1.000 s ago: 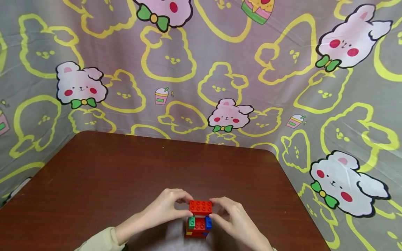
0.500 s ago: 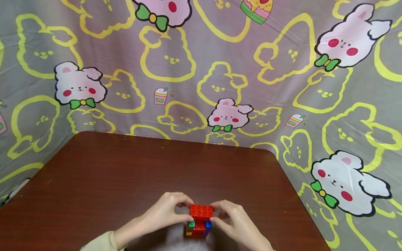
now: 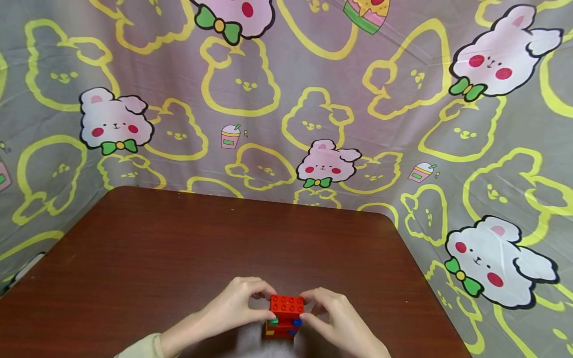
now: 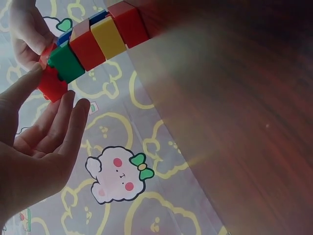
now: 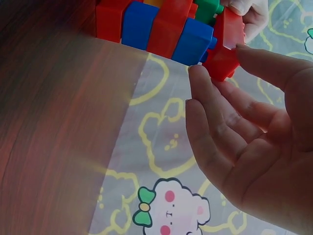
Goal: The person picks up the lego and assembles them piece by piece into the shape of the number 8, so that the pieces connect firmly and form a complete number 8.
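Both hands hold a red eight-stud toy building brick (image 3: pixel 287 304) by its two ends. My left hand (image 3: pixel 237 303) pinches one end between thumb and fingers, and my right hand (image 3: pixel 333 318) pinches the other. Beneath it stands a stack of bricks: a green brick (image 4: pixel 67 62) and a blue brick (image 5: pixel 193 41) side by side, then a red brick (image 4: pixel 88 49), a yellow brick (image 4: pixel 108 38) with a lower blue brick (image 5: pixel 138 25), and a red brick (image 4: pixel 128 25) at the bottom. In the right wrist view, studs of the upper blue brick show in a narrow gap below the held brick.
The stack stands on a dark brown wooden table (image 3: pixel 224 238), near its front edge. A grey curtain (image 3: pixel 264 124) with cartoon bear prints hangs behind the table and along its sides.
Both hands have lowered the red brick toward the stack. It now covers more of the green and upper blue bricks in the head view.
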Tool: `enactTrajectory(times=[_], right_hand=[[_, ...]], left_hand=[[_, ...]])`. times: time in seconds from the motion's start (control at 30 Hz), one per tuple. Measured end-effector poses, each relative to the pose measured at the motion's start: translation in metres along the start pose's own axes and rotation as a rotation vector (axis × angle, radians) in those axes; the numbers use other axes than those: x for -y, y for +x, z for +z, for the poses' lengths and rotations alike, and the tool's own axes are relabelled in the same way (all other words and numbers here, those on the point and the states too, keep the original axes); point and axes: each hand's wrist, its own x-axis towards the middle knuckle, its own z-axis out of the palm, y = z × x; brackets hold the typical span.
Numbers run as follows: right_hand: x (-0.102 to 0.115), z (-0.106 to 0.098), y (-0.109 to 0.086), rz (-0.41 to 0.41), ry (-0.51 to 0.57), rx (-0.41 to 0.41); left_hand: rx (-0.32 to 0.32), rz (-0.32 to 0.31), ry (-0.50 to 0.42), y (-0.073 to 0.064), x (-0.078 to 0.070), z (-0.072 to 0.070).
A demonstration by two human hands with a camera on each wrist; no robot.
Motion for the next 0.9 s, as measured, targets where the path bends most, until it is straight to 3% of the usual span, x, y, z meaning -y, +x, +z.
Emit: enactTrajectory(times=[0.4, 0.63, 0.9], right_hand=[[-0.001, 0.002, -0.003, -0.066, -0.003, -0.010], [0.000, 0.000, -0.001, -0.040, 0.011, 0.019], [0.000, -0.001, -0.001, -0.022, 0.017, 0.044]], left_hand=[[-0.066, 0.062, 0.094, -0.005, -0.003, 0.006], [-0.100, 0.075, 0.104, -0.007, -0.004, 0.009], [-0.093, 0.056, 0.119, -0.007, -0.007, 0.011]])
